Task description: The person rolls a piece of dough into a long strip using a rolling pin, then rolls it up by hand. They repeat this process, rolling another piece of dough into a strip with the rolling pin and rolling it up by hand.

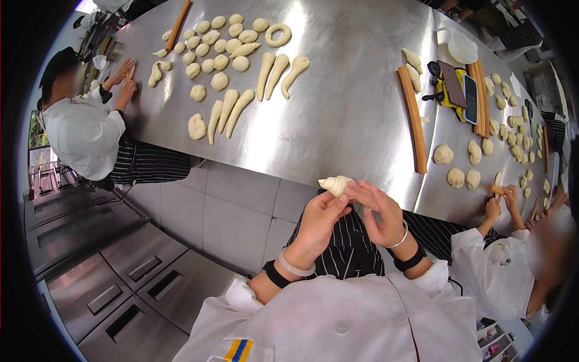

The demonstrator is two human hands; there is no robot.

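- L. hand: fingers closed in a pinch; coiled dough roll held by thumb & fingertips, w/ pointed end left exposed at far side, prob. so the coils aren't squashed.
- R. hand: fingers extended & fairly close tog., thumb apart; near side of roll touched by fingertips, seemingly as light support, not a grip.
- Roll posn.: held up in front of chest, by near edge of steel table, prob. for close view & all-round access.
- Tapered dough strips, 2 grps of 3: laid roughly side by side, wide ends up-table, prob. for easy pick-up.
- Dough balls, asstd.: set mostly apart, prob. vs. sticking; dough ring placed beside.
- Wooden rolling pin: laid lengthwise at R., prob. to leave mid-table free for handling.
- Phone, yellow pouch, plastic bowl: grouped beyond pin, prob. out of working reach.
- Co-workers, 1 at L., 1 at R.: hands seen at own dough.
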